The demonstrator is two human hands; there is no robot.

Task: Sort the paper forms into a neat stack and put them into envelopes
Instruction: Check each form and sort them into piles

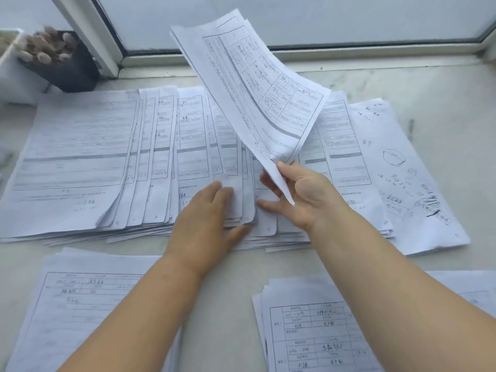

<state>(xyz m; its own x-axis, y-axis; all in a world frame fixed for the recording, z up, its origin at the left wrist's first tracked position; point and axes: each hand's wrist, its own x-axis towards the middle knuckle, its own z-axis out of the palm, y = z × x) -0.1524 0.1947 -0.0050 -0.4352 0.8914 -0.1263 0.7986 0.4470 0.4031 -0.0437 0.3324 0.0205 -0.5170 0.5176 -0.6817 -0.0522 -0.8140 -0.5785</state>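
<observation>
Many printed paper forms (pixel 88 162) lie fanned out in an overlapping row across the pale table. My right hand (pixel 303 193) pinches a few lifted forms (pixel 252 89) by their lower corner, so they stand tilted above the row. My left hand (pixel 206 221) rests flat, fingers straight, on the middle sheets of the row. Two smaller stacks of forms lie near me: one stack at the lower left (pixel 80 304) and another stack at the lower right (pixel 316 331). No envelope is in view.
A dark pot with dried stems (pixel 57 60) stands at the back left beside a white container (pixel 10 65). A window frame (pixel 295 49) runs along the far edge. A scribbled sheet (pixel 410 178) ends the row on the right.
</observation>
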